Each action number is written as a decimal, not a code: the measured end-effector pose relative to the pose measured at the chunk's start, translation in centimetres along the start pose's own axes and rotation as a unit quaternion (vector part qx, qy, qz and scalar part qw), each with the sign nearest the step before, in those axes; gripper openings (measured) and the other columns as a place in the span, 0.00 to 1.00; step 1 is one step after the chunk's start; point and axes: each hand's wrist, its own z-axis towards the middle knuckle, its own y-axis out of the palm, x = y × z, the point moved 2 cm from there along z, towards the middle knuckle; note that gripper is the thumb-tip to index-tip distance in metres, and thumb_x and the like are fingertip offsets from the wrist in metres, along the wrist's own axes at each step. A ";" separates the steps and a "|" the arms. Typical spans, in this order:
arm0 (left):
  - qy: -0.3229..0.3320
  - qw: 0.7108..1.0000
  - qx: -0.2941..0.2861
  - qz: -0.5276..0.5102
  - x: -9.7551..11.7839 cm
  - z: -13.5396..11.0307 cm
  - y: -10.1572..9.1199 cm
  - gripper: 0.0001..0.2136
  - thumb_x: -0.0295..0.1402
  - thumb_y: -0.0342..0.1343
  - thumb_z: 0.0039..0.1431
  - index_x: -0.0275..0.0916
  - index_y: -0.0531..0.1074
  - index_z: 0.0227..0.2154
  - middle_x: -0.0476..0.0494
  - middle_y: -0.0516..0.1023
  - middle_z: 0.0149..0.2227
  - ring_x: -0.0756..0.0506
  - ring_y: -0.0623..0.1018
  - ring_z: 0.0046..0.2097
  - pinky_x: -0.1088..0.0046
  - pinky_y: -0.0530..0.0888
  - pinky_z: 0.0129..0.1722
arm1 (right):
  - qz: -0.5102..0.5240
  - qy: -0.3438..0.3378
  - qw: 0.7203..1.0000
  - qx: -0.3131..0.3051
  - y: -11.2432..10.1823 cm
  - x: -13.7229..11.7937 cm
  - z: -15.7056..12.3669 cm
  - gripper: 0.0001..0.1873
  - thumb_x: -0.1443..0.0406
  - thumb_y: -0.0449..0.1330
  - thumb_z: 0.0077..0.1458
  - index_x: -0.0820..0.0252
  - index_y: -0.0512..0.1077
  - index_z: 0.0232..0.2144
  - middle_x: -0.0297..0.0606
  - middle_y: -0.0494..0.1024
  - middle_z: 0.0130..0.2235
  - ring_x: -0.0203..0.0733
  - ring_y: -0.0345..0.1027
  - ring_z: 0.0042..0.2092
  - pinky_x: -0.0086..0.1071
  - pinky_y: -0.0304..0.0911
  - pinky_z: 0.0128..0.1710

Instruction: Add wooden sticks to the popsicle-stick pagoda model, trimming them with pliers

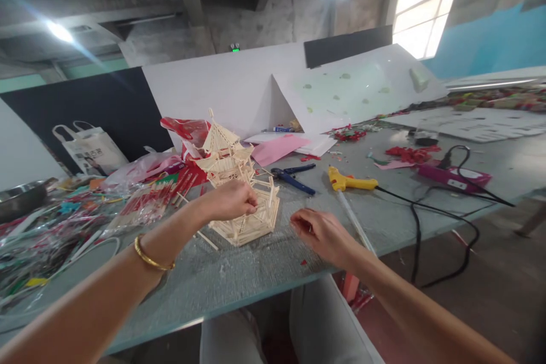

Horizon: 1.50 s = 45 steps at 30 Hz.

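Left grip on stick pagoda, grey table

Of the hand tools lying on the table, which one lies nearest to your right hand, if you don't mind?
The yellow glue gun, just beyond the right hand. The blue-handled pliers lie farther back, nearer the stick pagoda model.

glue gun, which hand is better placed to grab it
Right, probably. The right hand lies free on the table, nearer the yellow glue gun. The left hand is on the stick pagoda model.
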 end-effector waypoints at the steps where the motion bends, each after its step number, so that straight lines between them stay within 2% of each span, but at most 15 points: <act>1: -0.001 1.000 -0.002 0.006 0.0 0.1 0.0 0.08 0.27 0.50 0.48 0.35 0.73 0.22 0.51 0.70 0.20 0.52 0.66 0.24 0.74 0.55 0.26 | 0.002 0.000 1.000 -0.001 0.1 0.1 -0.1 0.09 0.64 0.50 0.56 0.58 0.69 0.30 0.37 0.73 0.28 0.38 0.65 0.29 0.29 0.57 0.30; 13: -0.013 0.999 -0.030 0.037 -0.1 0.7 0.0 0.06 0.27 0.50 0.47 0.35 0.71 0.20 0.50 0.67 0.19 0.51 0.65 0.24 0.74 0.56 0.27 | 0.015 0.002 1.000 0.000 0.1 0.5 -0.3 0.09 0.64 0.51 0.56 0.59 0.70 0.30 0.37 0.73 0.28 0.36 0.64 0.28 0.28 0.56 0.29; 19: -0.021 0.996 -0.062 0.066 -0.3 1.3 0.0 0.06 0.26 0.51 0.46 0.35 0.69 0.17 0.53 0.60 0.16 0.53 0.62 0.22 0.75 0.55 0.25 | 0.012 -0.013 1.000 -0.005 0.2 0.5 -0.5 0.09 0.66 0.51 0.56 0.61 0.70 0.30 0.36 0.72 0.27 0.35 0.63 0.28 0.27 0.55 0.29; 28: -0.032 0.992 -0.073 0.095 -0.3 1.8 0.0 0.07 0.27 0.51 0.48 0.35 0.73 0.21 0.50 0.70 0.21 0.52 0.66 0.25 0.75 0.56 0.26 | 0.023 -0.039 0.999 -0.002 0.3 0.6 -0.7 0.08 0.67 0.51 0.57 0.61 0.70 0.30 0.35 0.71 0.26 0.34 0.61 0.28 0.27 0.54 0.29; 45: -0.024 0.990 -0.074 0.116 -0.1 1.9 -0.3 0.07 0.26 0.51 0.46 0.36 0.71 0.18 0.51 0.68 0.19 0.52 0.65 0.24 0.76 0.56 0.25 | 0.020 -0.039 0.999 0.011 0.3 0.9 -0.7 0.09 0.65 0.52 0.57 0.61 0.70 0.29 0.34 0.70 0.25 0.34 0.61 0.26 0.26 0.54 0.27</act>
